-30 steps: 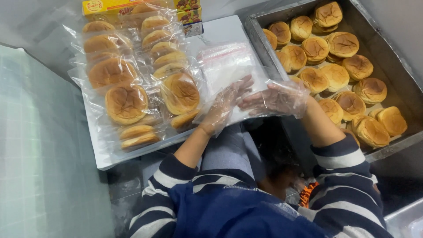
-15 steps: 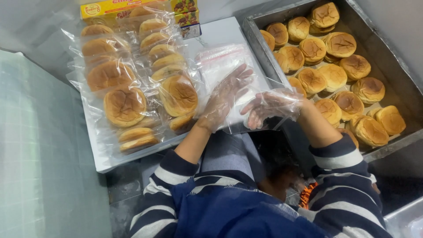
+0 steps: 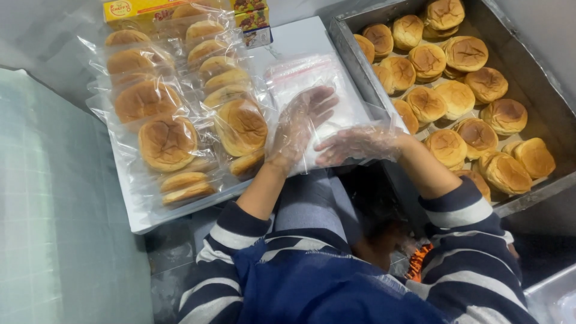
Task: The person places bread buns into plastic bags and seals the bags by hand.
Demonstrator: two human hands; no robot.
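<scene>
my left hand lies flat on the stack of empty clear bags, fingers spread and pointing up and to the right, palm down, grip open and holding nothing. my right hand sits just beside it at the near right corner of the same stack, turned sideways with the fingers pointing left, loosely curled; i cannot tell whether its fingertips pinch a bag edge or only rest on it. both hands wear thin clear plastic gloves, and striped sleeves run back from the forearms.

against half a second ago, the left hand has slid a little further up onto the bags and opened wider, while the right has pulled slightly toward me and to the left, away from the tray wall.

the bags lie on a white surface, between the bagged buns on the left and the metal tray on the right. the bagged buns sit in two overlapping rows, each in its own clear wrapper. the tray holds loose buns, golden brown, packed close and partly stacked. a yellow box rests at the far edge behind the rows. to the left runs a pale green tiled floor.
</scene>
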